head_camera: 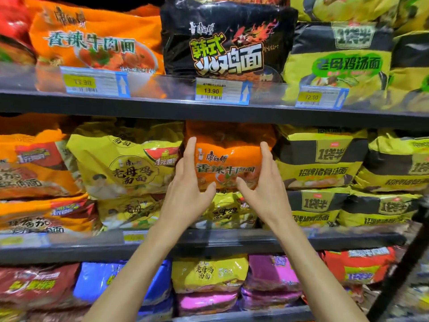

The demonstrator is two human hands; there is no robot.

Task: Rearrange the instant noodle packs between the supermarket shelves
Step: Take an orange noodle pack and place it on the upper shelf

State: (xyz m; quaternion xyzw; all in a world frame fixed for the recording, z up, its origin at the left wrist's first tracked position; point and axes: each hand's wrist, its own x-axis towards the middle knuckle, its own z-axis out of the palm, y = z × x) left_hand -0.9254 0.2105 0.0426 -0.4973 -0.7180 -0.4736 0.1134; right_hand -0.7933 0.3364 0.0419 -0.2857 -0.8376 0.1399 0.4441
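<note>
An orange noodle pack point(228, 156) sits on the middle shelf, resting on a yellow pack point(226, 210). My left hand point(189, 182) grips its left side, fingers up along the edge and thumb under the front. My right hand point(264, 182) holds its right side the same way. A matching orange noodle pack point(97, 40) stands on the top shelf at the left.
A black pack point(227, 40) and yellow-black packs point(339, 59) fill the top shelf behind price tags point(221, 91). Yellow packs point(125, 163) flank the held pack on the left, yellow-black ones point(320, 159) on the right. The dark shelf edge point(209, 112) runs just above it.
</note>
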